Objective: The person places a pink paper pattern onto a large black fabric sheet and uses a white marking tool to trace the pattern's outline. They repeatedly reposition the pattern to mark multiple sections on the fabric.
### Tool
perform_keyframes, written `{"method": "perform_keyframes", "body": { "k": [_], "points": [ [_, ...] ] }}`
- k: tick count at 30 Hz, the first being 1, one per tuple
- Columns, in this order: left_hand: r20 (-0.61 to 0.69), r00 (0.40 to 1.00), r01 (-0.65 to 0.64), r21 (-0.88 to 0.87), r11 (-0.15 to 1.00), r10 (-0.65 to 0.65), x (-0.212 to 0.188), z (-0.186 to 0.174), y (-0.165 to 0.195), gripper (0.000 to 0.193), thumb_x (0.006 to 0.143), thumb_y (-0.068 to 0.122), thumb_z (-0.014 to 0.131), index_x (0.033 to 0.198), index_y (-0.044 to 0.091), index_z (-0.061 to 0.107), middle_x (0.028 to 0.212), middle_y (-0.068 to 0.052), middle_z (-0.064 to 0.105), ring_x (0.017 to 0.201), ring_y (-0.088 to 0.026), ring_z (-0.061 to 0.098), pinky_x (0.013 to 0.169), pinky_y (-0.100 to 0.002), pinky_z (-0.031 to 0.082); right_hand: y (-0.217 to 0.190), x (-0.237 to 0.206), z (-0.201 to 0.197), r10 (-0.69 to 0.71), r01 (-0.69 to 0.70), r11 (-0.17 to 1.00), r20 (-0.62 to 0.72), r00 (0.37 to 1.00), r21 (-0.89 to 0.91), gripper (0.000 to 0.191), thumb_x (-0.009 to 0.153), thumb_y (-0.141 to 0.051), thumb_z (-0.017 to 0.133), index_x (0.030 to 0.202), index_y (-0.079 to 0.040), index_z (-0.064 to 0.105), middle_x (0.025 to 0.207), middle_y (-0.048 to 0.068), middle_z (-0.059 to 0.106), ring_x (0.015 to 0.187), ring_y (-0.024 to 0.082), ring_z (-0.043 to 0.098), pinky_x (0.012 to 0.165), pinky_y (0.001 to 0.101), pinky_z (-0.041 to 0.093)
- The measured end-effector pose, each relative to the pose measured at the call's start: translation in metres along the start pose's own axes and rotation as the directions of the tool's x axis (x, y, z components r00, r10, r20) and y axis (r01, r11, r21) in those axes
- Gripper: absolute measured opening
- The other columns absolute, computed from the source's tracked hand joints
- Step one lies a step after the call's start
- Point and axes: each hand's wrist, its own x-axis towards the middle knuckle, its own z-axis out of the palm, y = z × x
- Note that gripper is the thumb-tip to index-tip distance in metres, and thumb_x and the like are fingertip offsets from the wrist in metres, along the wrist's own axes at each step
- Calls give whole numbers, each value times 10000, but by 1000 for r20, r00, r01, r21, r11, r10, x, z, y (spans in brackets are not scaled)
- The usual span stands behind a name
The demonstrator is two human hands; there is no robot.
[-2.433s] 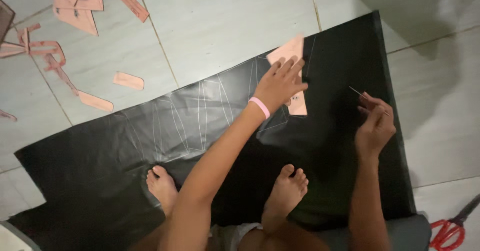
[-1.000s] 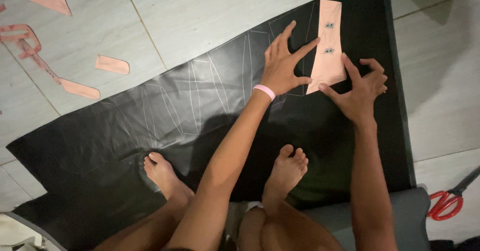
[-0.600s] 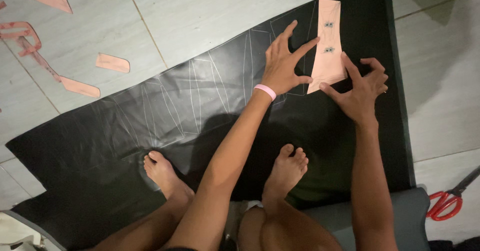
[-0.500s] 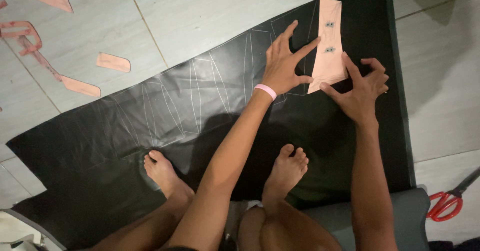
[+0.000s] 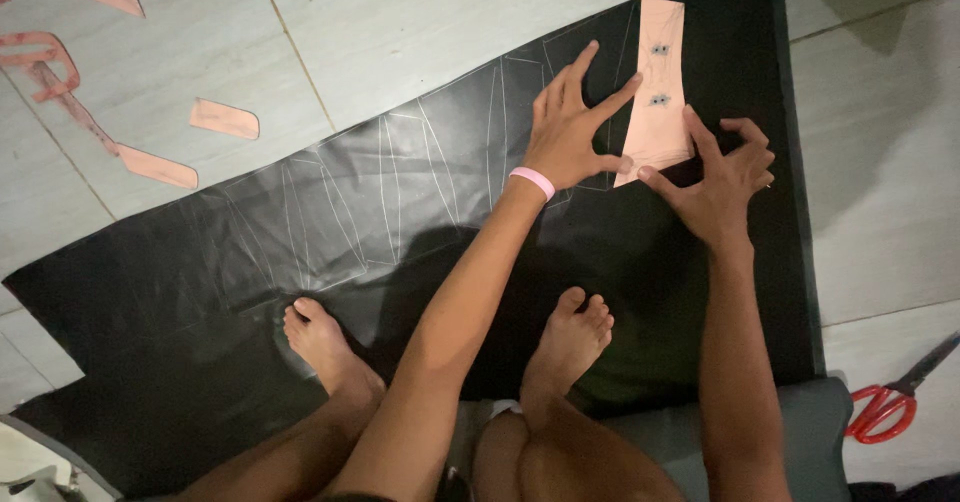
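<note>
I see my left hand and right hand, fingers spread, pressing the pink paper shape onto the black sheet

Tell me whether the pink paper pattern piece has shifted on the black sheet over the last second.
No. The pink pattern piece lies in the same spot by the black sheet's far edge, under both hands.
</note>
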Motion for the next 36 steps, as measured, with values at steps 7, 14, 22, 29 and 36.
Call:
{"method": "perform_keyframes", "body": {
  "k": [7,14,22,29,36],
  "points": [
    [70,997,-1,223,975,-15,1,17,18,1027,592,334,935,1494,163,475,1629,-169,144,1496,-428,205,1202,-584,208,7,-1,0,2,-2,998,1,1000,68,903,810,-663,892,1566,-274,587,1468,137,323,1352,373,288,1102,607,285],
    [103,988,-139,905,402,112,-12,89,90,567,921,96,750,1421,-77,548,1461,-281,512,1249,-367,567,986,-382,501,1,35,-43,126,42,896,-342,931,442,132,1178,-179,565,1290,-124,608,1430,146,409,1315,321,545,1150,464,486],
    [253,940,-338,771,-539,-227,-8,158,104,577,1022,358,579,1510,74,461,1494,-157,485,1342,-290,474,1060,-402,424,-73,57,-84,-512,563,824,500,699,57,189,875,-63,659,970,-177,776,1246,105,733,1304,252,623,1054,386,503],
    [57,964,-256,440,-860,-258,-15,199,102,622,1132,505,459,1633,154,348,1612,-99,394,1477,-261,345,1204,-471,305,-77,58,-79,-495,597,802,562,663,3,186,806,-173,733,984,-192,783,1045,26,780,1178,231,680,1084,362,493],
    [246,958,-232,967,103,-150,-5,120,115,571,928,43,697,1465,87,508,1395,-243,526,1182,-345,566,661,-303,487,-56,100,-87,-419,490,862,364,832,-127,202,933,-185,725,1122,-134,774,1025,88,758,978,303,713,955,443,518]
  ]
}}
